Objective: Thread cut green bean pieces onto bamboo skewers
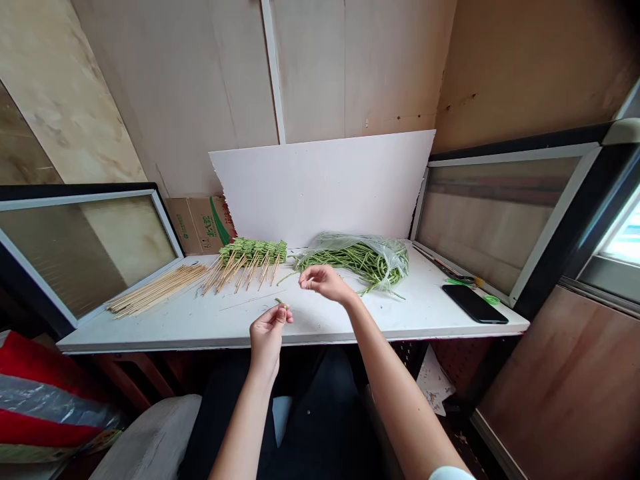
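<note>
Low in the middle of the view, my left hand [266, 333] is closed in a pinch, with a short piece of green bean [281, 303] showing above the thumb and fingertips. My right hand [324, 280] hovers a little higher and to the right, its fingertips drawn together. Whether anything small sits between them cannot be made out. Just behind the right hand, long green beans [356, 259] lie in an open clear plastic bag [395, 252]. To the left rests a stacked heap of green bean pieces threaded on skewers [253, 252], sticks pointing toward me.
Bare bamboo skewers [155, 290] lie in a pile at the left of the white table [200, 330]. A black phone [474, 303] lies at the right, near scissors [457, 275]. Behind stand a white board [320, 190] and a cardboard box [200, 225]; framed panels flank the table.
</note>
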The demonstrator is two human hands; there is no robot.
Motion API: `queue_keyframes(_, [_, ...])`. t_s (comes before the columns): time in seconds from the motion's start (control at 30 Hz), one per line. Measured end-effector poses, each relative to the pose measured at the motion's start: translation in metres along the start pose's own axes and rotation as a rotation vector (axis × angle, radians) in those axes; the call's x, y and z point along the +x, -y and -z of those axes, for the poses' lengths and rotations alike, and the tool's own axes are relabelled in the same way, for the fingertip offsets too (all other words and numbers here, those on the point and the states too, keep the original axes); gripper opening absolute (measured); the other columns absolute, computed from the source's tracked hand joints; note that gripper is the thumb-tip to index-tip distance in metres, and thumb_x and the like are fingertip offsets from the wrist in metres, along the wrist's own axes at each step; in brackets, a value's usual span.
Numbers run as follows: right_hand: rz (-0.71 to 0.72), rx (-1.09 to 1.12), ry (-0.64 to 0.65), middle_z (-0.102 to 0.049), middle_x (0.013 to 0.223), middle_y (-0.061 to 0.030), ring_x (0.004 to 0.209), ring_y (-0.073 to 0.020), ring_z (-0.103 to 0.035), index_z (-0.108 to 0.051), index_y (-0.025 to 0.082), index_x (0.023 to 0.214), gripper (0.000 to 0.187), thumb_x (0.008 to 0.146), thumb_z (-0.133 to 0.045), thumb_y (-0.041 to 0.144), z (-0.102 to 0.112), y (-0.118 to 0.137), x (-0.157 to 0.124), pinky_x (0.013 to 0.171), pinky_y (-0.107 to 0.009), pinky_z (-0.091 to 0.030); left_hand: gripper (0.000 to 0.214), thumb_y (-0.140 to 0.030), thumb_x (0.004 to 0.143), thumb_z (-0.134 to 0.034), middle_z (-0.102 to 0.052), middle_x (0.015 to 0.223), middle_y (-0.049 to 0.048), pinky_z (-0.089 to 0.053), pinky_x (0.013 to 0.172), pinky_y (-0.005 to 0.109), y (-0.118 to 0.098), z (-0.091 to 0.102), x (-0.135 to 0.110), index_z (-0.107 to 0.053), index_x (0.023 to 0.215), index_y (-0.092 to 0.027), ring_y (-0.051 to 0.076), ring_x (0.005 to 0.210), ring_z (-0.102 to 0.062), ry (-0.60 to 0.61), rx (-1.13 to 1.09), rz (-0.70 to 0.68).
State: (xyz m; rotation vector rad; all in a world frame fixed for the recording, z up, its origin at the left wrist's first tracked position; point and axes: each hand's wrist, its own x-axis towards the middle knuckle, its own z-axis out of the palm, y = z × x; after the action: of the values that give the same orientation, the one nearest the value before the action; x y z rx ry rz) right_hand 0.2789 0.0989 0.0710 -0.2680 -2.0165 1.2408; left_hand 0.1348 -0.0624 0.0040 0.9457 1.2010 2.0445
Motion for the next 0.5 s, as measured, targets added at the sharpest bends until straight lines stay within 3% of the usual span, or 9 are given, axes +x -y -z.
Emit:
queue_keyframes(0.13, [-0.153,-0.382,-0.284,-0.081,0.098,-0.0119,0.088,-0.0236,-0.073,-0.079,0.016,0.090,0.025,0.079,-0.084,0.037,0.046,-0.025,-0.012,0.082,-0.034,-0.056,0.051,-0.054,0.078,-0.087,-0.076,0.089,0.0096,-0.054,0.088,0.036,0.007,0.005,0.000,-0.082,0.105,-0.012,0.017,0.080,-0.066,-0.015,-0.001,0.013])
queue_keyframes(0.23, [-0.294,-0.533,-0.395,-0.082,0.095,-0.0119,0.089,-0.0254,-0.076,-0.082,0.015,0.094,0.021,0.080,-0.081,0.032,0.067,-0.047,-0.023,0.085,-0.035,-0.057,0.055,-0.055,0.078,-0.087,-0.078,0.094,0.0111,-0.054,0.093,0.037,0.014,0.008,-0.001,-0.083,0.113,-0.013,0.019,0.086,-0.067,-0.005,0.016,0.012])
queue_keyframes(0.37, [-0.467,-0.652,-0.463,-0.083,0.092,-0.0110,0.092,-0.0272,-0.076,-0.084,0.017,0.090,0.016,0.079,-0.080,0.028,0.071,-0.071,-0.034,0.084,-0.033,-0.055,0.055,-0.055,0.078,-0.086,-0.080,0.100,0.0129,-0.055,0.095,0.038,0.016,0.006,-0.006,-0.082,0.116,-0.014,0.020,0.091,-0.070,0.005,0.026,0.028])
queue_keyframes(0.5, [-0.523,-0.672,-0.495,-0.082,0.089,-0.0129,0.093,-0.0295,-0.076,-0.085,0.017,0.085,0.014,0.080,-0.077,0.027,0.064,-0.085,-0.037,0.082,-0.034,-0.053,0.053,-0.051,0.076,-0.089,-0.081,0.100,0.0143,-0.055,0.098,0.040,0.012,0.002,-0.010,-0.082,0.114,-0.014,0.025,0.100,-0.074,0.003,0.035,0.040])
